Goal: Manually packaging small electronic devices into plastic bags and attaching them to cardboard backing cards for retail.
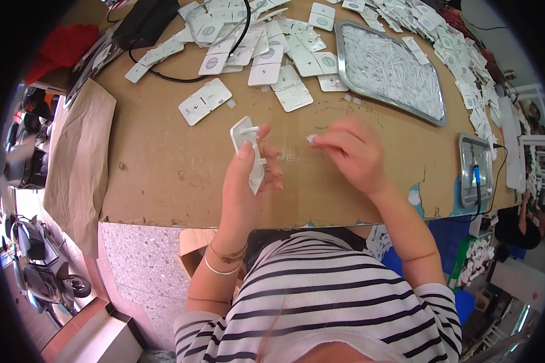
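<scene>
The left hand (238,175), half curled, grips a white plate (254,170), maybe to steady it. The right hand (354,154) pinches a small, blurry white bit (311,139).

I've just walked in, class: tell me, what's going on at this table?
A person holds a white plastic piece edge-up in the left hand, above the cardboard-covered table. The right hand, blurred, pinches a small white bit, apart from that piece. Beyond the hands lie similar white pieces in a loose heap and a metal tray full of small white parts.
</scene>
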Available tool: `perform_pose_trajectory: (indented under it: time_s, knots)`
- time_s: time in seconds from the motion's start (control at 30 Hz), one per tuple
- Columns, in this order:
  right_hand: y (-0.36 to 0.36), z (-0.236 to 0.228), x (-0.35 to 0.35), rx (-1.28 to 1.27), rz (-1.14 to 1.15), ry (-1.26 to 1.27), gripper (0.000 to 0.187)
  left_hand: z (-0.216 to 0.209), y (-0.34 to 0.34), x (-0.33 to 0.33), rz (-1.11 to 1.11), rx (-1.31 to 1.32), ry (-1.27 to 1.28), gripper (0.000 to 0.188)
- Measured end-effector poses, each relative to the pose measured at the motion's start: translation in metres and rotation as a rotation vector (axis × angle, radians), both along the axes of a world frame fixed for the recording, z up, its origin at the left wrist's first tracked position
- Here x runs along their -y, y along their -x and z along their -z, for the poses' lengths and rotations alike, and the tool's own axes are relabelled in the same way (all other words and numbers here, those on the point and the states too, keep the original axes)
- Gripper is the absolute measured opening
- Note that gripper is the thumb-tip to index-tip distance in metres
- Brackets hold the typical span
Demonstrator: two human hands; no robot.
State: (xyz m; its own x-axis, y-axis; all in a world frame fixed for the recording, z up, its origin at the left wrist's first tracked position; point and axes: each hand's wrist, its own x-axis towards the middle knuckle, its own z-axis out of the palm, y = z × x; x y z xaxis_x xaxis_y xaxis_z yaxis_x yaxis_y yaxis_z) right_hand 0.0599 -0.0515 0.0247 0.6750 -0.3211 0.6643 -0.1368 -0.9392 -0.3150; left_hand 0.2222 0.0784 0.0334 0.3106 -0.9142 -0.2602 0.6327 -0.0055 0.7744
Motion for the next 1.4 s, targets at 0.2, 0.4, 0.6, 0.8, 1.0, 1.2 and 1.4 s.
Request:
perform_pose_trajectory:
  time_s: [0.2,0.4,0.6,0.8,1.0,1.2,1.4]
  knots:
    - [0.033,-0.028,-0.033,0.133,0.059,0.376,0.03,-0.011,0.015,0.009,0.189,0.021,0.055,0.063]
    - [0.038,-0.033,-0.034,0.159,0.041,0.159,0.023,-0.015,0.032,0.014,0.306,0.053,0.076,0.07]
    - [0.04,-0.039,-0.045,0.225,-0.039,-0.982,0.02,-0.022,0.043,0.014,0.406,0.038,-0.011,0.08]
    - [0.028,-0.042,-0.053,0.203,0.149,-1.099,0.025,-0.022,0.045,0.014,0.47,0.046,-0.093,0.079]
    - [0.022,-0.043,-0.051,0.21,0.25,-1.15,0.036,-0.018,0.043,0.014,0.49,0.11,-0.161,0.08]
    - [0.023,-0.033,-0.044,0.164,0.295,-1.063,0.042,-0.021,0.046,0.009,0.45,0.262,-0.142,0.077]
    - [0.028,-0.042,-0.051,0.224,0.236,-1.449,0.041,-0.024,0.049,0.008,0.466,0.331,-0.146,0.074]
